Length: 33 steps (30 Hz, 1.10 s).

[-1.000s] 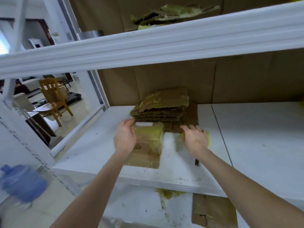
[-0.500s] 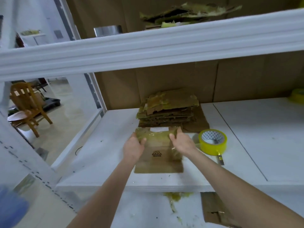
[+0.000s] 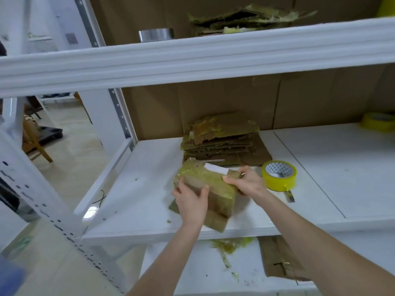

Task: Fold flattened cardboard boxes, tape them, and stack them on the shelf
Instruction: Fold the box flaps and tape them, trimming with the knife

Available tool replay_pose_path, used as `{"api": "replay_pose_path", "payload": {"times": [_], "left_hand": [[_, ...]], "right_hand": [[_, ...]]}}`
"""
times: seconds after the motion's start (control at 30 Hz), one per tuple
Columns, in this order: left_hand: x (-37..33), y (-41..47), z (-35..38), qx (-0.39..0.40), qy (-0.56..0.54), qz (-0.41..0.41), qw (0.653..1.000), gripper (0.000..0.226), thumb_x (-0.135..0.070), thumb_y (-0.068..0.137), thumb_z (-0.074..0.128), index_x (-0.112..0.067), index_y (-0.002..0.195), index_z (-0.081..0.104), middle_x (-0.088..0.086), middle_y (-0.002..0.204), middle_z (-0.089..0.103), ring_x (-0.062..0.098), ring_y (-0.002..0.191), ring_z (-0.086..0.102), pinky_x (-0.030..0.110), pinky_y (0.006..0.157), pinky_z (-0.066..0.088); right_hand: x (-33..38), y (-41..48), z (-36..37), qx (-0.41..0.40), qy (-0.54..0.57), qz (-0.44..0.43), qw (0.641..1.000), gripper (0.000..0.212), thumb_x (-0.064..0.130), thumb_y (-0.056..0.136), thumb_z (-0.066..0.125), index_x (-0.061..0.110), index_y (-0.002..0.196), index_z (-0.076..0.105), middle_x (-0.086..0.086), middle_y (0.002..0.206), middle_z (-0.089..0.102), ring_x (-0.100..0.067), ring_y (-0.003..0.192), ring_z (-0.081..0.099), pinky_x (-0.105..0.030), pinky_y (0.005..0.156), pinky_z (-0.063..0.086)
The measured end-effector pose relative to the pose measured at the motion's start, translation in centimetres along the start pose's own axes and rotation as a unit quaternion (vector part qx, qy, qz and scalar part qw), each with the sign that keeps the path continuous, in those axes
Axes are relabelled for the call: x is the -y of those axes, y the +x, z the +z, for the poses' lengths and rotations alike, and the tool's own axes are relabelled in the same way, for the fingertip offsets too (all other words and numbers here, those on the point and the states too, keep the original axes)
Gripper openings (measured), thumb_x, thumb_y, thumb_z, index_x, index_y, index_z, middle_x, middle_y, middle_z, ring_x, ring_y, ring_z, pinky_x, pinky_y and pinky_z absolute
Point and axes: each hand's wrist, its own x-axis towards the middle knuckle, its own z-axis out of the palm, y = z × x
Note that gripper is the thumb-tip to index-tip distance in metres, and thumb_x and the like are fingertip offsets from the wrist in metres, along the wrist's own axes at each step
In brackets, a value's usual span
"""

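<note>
A flattened cardboard box (image 3: 215,189), brown with yellowish tape over it, is tilted above the white shelf board (image 3: 136,189). My left hand (image 3: 190,199) grips its near left edge, thumb on top. My right hand (image 3: 245,182) pinches its far right corner. Behind it lies a stack of flattened, tape-covered boxes (image 3: 220,139) against the cardboard back wall. A roll of yellow tape (image 3: 279,175) stands just right of my right hand.
A second yellow tape roll (image 3: 378,121) sits at the far right of the shelf. The upper shelf holds torn cardboard (image 3: 245,20) and a silver tape roll (image 3: 156,35). Cardboard scraps (image 3: 280,259) lie on the lower shelf. A white upright post (image 3: 115,116) stands at left.
Both hands have taken the box from lying flat on the shelf and turned it up at an angle. The right hand left the tape roll a second ago.
</note>
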Motion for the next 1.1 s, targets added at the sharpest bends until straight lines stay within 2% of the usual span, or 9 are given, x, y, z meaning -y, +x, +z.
{"api": "replay_pose_path", "payload": {"times": [0.1,0.17,0.27,0.43,0.6,0.7,0.83,1.0,1.1], "left_hand": [[-0.9,-0.8,0.7,-0.004,-0.025,0.041,0.999,0.081,-0.033,0.087,0.065,-0.01,0.149,0.019,0.01,0.156,0.011,0.027,0.14,0.027,0.036,0.11,0.028],[-1.7,-1.2,0.9,-0.01,-0.045,0.107,0.993,0.074,-0.024,0.088,0.063,-0.013,0.149,0.022,0.004,0.156,0.018,0.021,0.142,0.024,0.034,0.113,0.026],[-3.9,-0.9,1.1,-0.018,-0.066,0.169,0.983,0.066,-0.014,0.088,0.058,-0.02,0.147,0.03,-0.004,0.147,0.039,0.014,0.132,0.04,0.032,0.106,0.038],[-4.1,2.0,1.4,0.04,-0.016,0.152,0.987,0.054,-0.016,0.088,0.054,-0.024,0.141,0.044,0.0,0.126,0.059,0.018,0.112,0.058,0.043,0.094,0.05],[-4.4,3.4,0.5,0.132,0.024,0.055,0.989,0.059,-0.025,0.099,0.047,-0.014,0.152,0.021,0.005,0.15,0.036,0.024,0.137,0.037,0.031,0.109,0.032],[-3.8,3.8,0.5,0.19,0.056,0.024,0.98,0.064,-0.03,0.098,0.05,-0.017,0.152,0.018,0.006,0.153,0.032,0.024,0.137,0.035,0.035,0.111,0.033],[-2.6,3.7,1.1,0.181,0.102,0.032,0.978,0.07,-0.034,0.096,0.052,-0.022,0.153,0.013,0.004,0.154,0.031,0.025,0.138,0.034,0.036,0.11,0.033],[-2.0,4.0,1.5,0.183,0.141,0.044,0.972,0.074,-0.036,0.095,0.054,-0.019,0.153,0.01,0.005,0.154,0.029,0.025,0.139,0.032,0.035,0.108,0.033],[-2.2,3.9,1.9,0.151,0.223,0.104,0.957,0.06,-0.034,0.098,0.049,-0.018,0.15,0.026,0.01,0.155,0.026,0.026,0.139,0.031,0.037,0.109,0.032]], "right_hand": [[-0.9,-1.8,0.2,0.006,0.064,-0.029,0.997,0.053,0.054,0.058,0.082,0.029,0.095,0.053,0.001,0.09,0.065,-0.024,0.088,0.067,-0.048,0.084,0.055],[-1.0,-2.8,-0.1,-0.001,0.107,-0.061,0.992,0.052,0.048,0.064,0.082,0.032,0.107,0.056,0.003,0.091,0.064,-0.022,0.084,0.067,-0.048,0.083,0.055],[-0.6,-3.7,-0.5,-0.02,0.154,-0.108,0.982,0.059,0.051,0.07,0.078,0.028,0.12,0.057,0.002,0.088,0.067,-0.024,0.077,0.069,-0.048,0.078,0.058],[-0.5,-3.6,-1.1,-0.032,0.098,-0.088,0.991,0.048,0.057,0.079,0.066,0.024,0.114,0.063,0.003,0.081,0.069,-0.018,0.075,0.069,-0.04,0.07,0.06],[1.2,-2.8,-1.5,0.017,-0.059,-0.084,0.995,0.045,0.059,0.089,0.053,0.018,0.1,0.067,-0.003,0.094,0.068,-0.022,0.089,0.063,-0.036,0.08,0.051],[0.3,-2.1,-1.0,0.042,-0.091,-0.059,0.993,0.05,0.06,0.086,0.055,0.013,0.092,0.07,-0.003,0.091,0.069,-0.02,0.087,0.063,-0.036,0.079,0.05],[-1.2,-1.5,-0.4,0.057,-0.031,-0.056,0.996,0.041,0.055,0.083,0.062,0.015,0.082,0.071,-0.003,0.087,0.07,-0.022,0.088,0.065,-0.042,0.084,0.055],[-1.2,-1.1,-0.3,0.058,-0.067,-0.058,0.994,0.043,0.057,0.083,0.06,0.015,0.085,0.07,-0.002,0.084,0.07,-0.022,0.083,0.066,-0.044,0.084,0.055],[-0.6,-1.1,-0.5,0.06,-0.086,-0.054,0.993,0.042,0.056,0.086,0.057,0.015,0.084,0.069,-0.001,0.083,0.068,-0.021,0.083,0.066,-0.04,0.082,0.053]]}}
